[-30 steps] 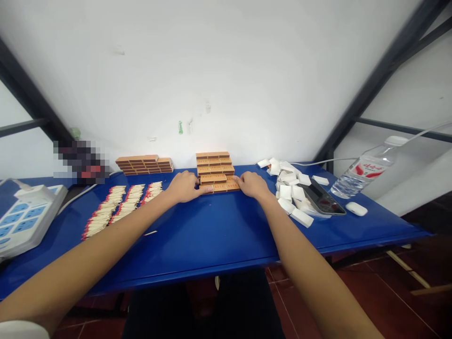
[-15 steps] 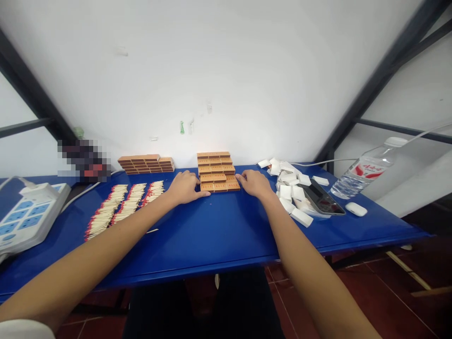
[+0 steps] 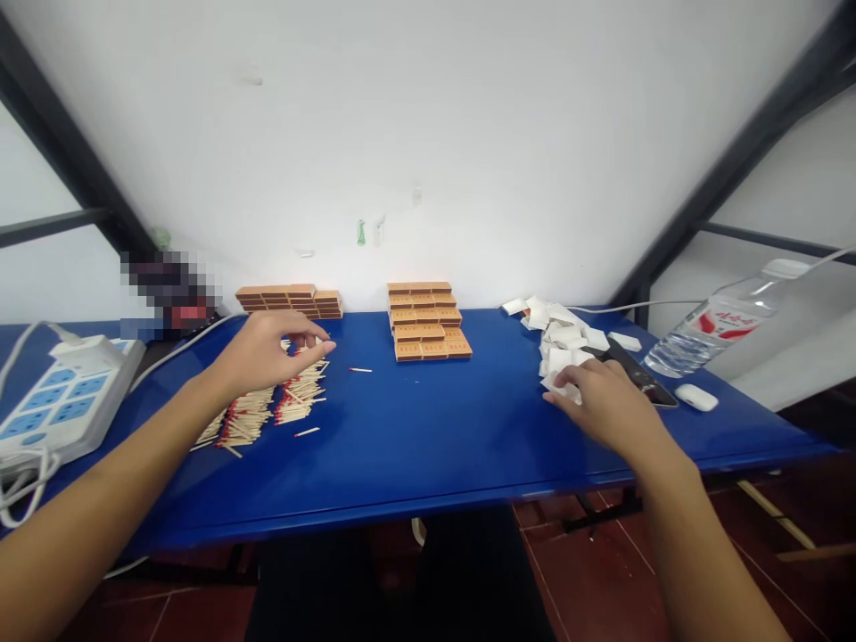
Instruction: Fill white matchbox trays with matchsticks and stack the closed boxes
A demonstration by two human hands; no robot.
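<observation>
My left hand (image 3: 267,352) hovers over the loose matchsticks (image 3: 267,410) at the left of the blue table (image 3: 415,446). Its thumb and fingers are pinched together on a few of them. My right hand (image 3: 602,401) reaches into the pile of white inner trays (image 3: 562,343) at the right, with its fingers closed round the nearest tray. A stepped stack of orange matchboxes (image 3: 428,325) stands between the hands at the back, touched by neither. One single match (image 3: 361,369) lies apart on the table.
A second, lower stack of orange matchboxes (image 3: 291,300) sits against the wall at the left. A white power strip (image 3: 53,401) lies at the far left. A phone (image 3: 635,374), a white earbud case (image 3: 695,397) and a lying water bottle (image 3: 722,321) are at the right.
Both hands have left the middle matchbox stack. The left went to the matchsticks, which are now scattered, and the right went to the white trays. The view has shifted slightly.
</observation>
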